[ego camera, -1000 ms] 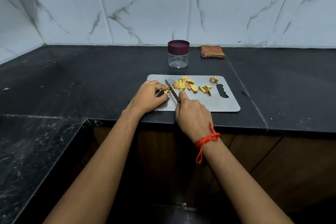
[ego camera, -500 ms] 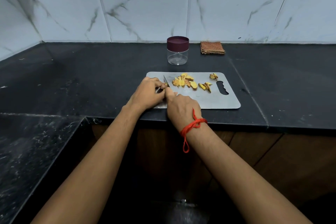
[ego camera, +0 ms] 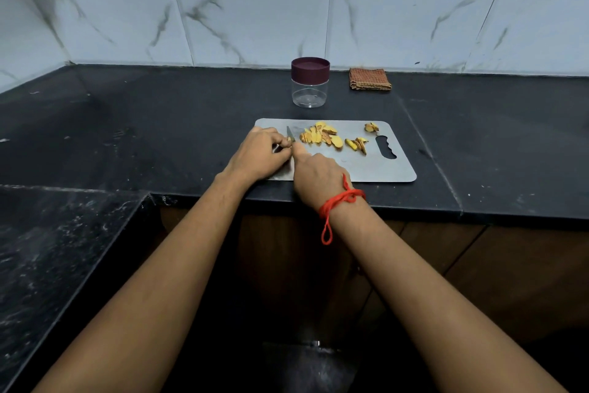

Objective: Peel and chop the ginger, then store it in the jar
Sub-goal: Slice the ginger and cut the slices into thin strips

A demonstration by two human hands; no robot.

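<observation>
Seemingly three ginger heaps, one knife

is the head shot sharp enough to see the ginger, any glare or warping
Head view: dim but sharp, ginger slices on the cutting board read clearly; head view: no hard glare, faint sheen on the jar; head view: tile seams lean outward.

a: where's the knife?
b: gripped in the right hand, blade against the ginger stub that the left hand pinches.
a: and the ginger slices?
b: heaped on the cutting board; lidded jar behind it.
</observation>
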